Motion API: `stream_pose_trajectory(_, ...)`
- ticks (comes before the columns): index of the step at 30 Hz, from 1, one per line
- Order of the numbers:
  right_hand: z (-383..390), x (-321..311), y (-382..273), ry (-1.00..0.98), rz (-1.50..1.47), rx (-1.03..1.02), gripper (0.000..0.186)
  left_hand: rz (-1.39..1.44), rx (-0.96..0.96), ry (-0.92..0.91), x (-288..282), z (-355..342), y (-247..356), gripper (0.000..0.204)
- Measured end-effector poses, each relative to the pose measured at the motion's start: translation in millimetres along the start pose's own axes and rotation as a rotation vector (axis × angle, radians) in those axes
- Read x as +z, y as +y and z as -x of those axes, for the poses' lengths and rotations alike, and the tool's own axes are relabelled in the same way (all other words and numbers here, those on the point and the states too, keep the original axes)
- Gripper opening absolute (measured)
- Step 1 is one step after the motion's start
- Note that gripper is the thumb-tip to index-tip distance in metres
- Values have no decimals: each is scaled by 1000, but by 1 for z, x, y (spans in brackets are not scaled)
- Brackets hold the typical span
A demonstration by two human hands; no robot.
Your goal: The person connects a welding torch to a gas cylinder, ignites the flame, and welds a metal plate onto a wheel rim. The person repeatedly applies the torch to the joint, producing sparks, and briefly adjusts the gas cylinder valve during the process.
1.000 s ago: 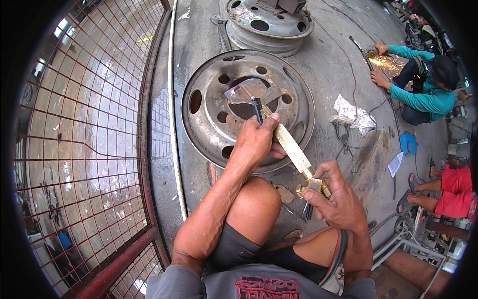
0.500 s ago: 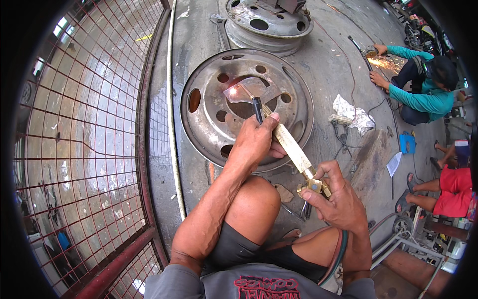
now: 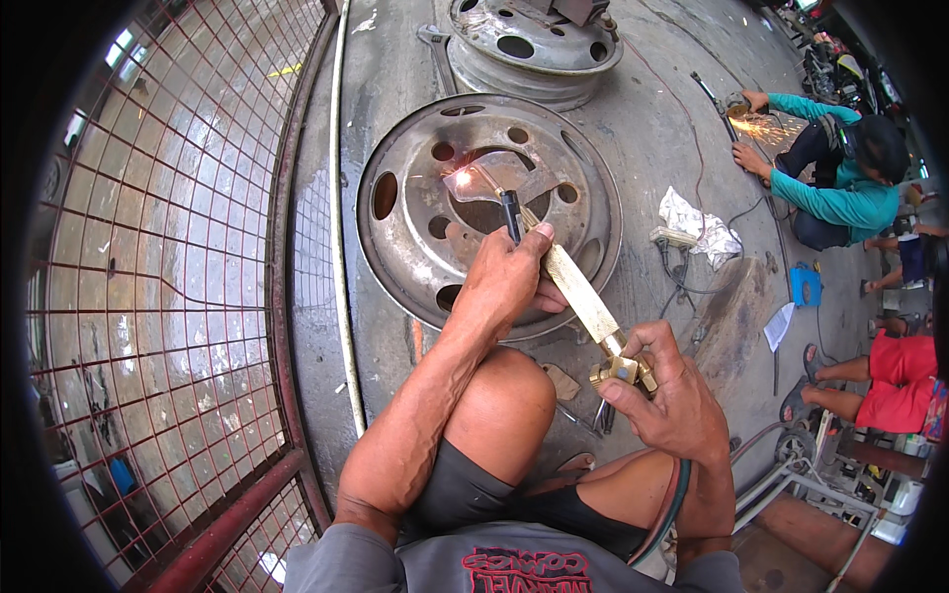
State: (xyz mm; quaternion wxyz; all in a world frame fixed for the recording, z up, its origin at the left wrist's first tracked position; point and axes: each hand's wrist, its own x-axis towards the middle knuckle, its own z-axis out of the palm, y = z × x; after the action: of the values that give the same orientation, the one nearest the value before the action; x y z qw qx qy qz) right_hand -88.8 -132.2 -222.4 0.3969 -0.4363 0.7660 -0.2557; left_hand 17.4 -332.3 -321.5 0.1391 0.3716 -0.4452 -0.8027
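A brass cutting torch (image 3: 581,294) slants across the middle, its thin tip pointing up and left. My left hand (image 3: 499,282) is closed around its front part, close behind a black sleeve (image 3: 510,210). At the rear, the fingers of my right hand (image 3: 677,400) grip the brass valve block (image 3: 623,373). A bright glowing spot shows at the torch tip, on a flat metal plate (image 3: 534,186) lying over the centre hole of a steel wheel rim (image 3: 405,237). My left fingertips are partly hidden by the torch.
A second wheel rim (image 3: 524,74) and an adjustable wrench (image 3: 435,54) lie beyond. To the left stands a red mesh fence (image 3: 282,326). On the right a person in a teal shirt (image 3: 830,203) works a sparking grinder (image 3: 737,104). Hoses (image 3: 677,509) pass my right wrist.
The glow at the torch tip looks slightly brighter and larger. My hands and the torch have barely moved. At far right, the people in the background have shifted a little.
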Motion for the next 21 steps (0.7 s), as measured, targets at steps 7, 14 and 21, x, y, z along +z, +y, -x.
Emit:
stream_pose_trajectory(7, 0, -2, -2, -21, -14, -4, 40, -2, -2, 6, -1, -1, -1, 45)
stream_pose_trajectory(14, -1, -2, -4, -25, 3, -17, 39, 3, -1, 3, -1, 1, 2, 45)
stream_pose_trajectory(21, -2, -2, -4, -28, 3, -17, 39, 4, 0, -5, -2, 1, 1, 45)
